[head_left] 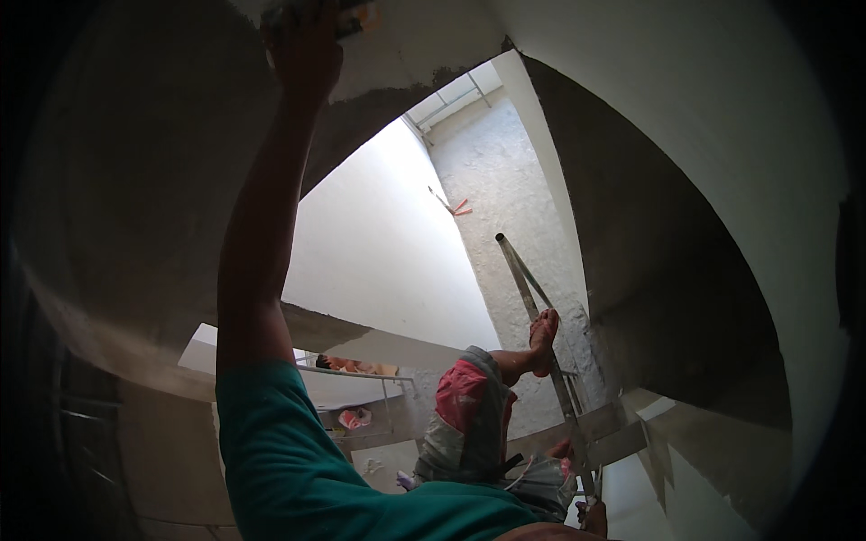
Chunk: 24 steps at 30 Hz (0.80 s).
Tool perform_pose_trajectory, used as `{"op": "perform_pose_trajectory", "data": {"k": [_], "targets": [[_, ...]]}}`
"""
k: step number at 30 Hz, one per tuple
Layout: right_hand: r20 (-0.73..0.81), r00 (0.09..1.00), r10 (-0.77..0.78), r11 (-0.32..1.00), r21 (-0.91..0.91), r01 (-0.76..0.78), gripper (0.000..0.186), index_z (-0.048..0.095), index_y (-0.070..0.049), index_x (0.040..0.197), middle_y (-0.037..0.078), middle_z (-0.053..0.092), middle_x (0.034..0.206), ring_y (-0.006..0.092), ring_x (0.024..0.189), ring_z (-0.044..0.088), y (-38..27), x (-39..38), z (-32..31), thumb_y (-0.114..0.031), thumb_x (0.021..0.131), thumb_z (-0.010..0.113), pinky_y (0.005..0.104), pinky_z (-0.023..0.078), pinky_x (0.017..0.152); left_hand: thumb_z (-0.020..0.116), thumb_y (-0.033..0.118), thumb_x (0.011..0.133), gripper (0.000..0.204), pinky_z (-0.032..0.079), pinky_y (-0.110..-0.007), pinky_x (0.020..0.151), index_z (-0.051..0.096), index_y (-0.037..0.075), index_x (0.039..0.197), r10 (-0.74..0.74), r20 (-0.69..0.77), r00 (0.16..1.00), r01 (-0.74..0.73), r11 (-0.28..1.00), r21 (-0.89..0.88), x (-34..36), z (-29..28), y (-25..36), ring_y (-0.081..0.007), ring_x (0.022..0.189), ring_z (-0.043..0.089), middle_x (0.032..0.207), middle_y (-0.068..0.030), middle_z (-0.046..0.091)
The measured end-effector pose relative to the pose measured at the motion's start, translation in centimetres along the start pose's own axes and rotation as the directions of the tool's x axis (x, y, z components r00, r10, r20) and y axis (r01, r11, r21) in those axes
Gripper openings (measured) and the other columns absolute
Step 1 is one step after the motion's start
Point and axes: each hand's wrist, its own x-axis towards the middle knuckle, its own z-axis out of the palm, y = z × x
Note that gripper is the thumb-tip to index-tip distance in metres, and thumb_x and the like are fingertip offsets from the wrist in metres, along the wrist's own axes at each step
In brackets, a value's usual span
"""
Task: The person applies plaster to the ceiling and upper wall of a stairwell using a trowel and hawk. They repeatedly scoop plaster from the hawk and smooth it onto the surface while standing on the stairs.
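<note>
Evidently the left arm is at full stretch, and the left hand [305, 56] is at the far left of the scene, its grip narrow around a tool [357, 18] with a touch of orange, which lies at the pale plastered surface [424, 41]. Blur and shadow hide the tool's exact shape, so I would not swear to its kind. The right hand [593, 517] appears at the near right, just beside the near end of a metal pole [521, 281]; I cannot tell how its grip stands.

The main risk, I judge, is footing. A bare foot [544, 341] rests against the slanting pole, and smooth, round metal offers little hold; a hard push with the raised arm could shift the body's weight and make that foot slide. The long reach could also tire the wrist, letting the tool tilt and gouge the coat, or drop toward the person's own legs, clad in grey-and-red trousers [462, 406]. Along the ragged dark band [383, 104] right of the hand, too much pressure near the edge could break material loose, and crumbs could fall toward the face.
</note>
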Motion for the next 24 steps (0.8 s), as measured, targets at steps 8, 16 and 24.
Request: {"op": "perform_pose_trajectory", "data": {"k": [8, 16, 24], "targets": [[0.002, 0.997, 0.078, 0.997, 0.012, -0.078, 0.014, 0.052, -0.005, 0.089, 0.001, 0.051, 0.06, 0.0122, 0.044, 0.046, -0.9, -0.2, -0.6, -0.012, 0.081, 0.062, 0.0291, 0.036, 0.039, 0.059, 0.014, 0.079, 0.061, 0.031, -0.059, 0.1, 0.044, 0.019, 0.138, 0.145, 0.008, 0.989, -0.145, 0.989, 0.019, -7.6, 5.4, 2.7, -0.0394, 0.117, 0.048, 0.141, -0.0061, 0.045], [0.012, 0.996, 0.093, 0.983, 0.161, -0.093, 0.005, 0.05, -0.007, 0.088, -0.001, 0.048, 0.057, 0.0097, 0.042, 0.042, -0.2, -0.9, -0.4, -0.011, 0.086, 0.051, 0.0256, 0.032, 0.036, 0.058, 0.003, 0.072, 0.072, 0.036, -0.055, 0.096, 0.044, 0.025, 0.138, 0.015, -0.011, 1.0, -0.015, 1.0, -0.019, -1.3, 0.6, -0.8, -0.0376, 0.115, 0.051, 0.134, -0.0036, 0.053], [0.063, 0.991, 0.119, 0.985, 0.119, -0.126, 0.009, 0.049, -0.008, 0.081, -0.001, 0.047, 0.056, 0.0097, 0.042, 0.041, -3.4, -2.2, 0.5, -0.013, 0.088, 0.045, 0.0255, 0.032, 0.037, 0.056, 0.006, 0.08, 0.064, 0.027, -0.057, 0.107, 0.04, 0.013, 0.141, -0.141, 0.369, 0.919, 0.146, 0.989, 0.015, 3.8, -2.1, -0.8, -0.0393, 0.129, 0.041, 0.142, -0.0107, 0.044]]}}
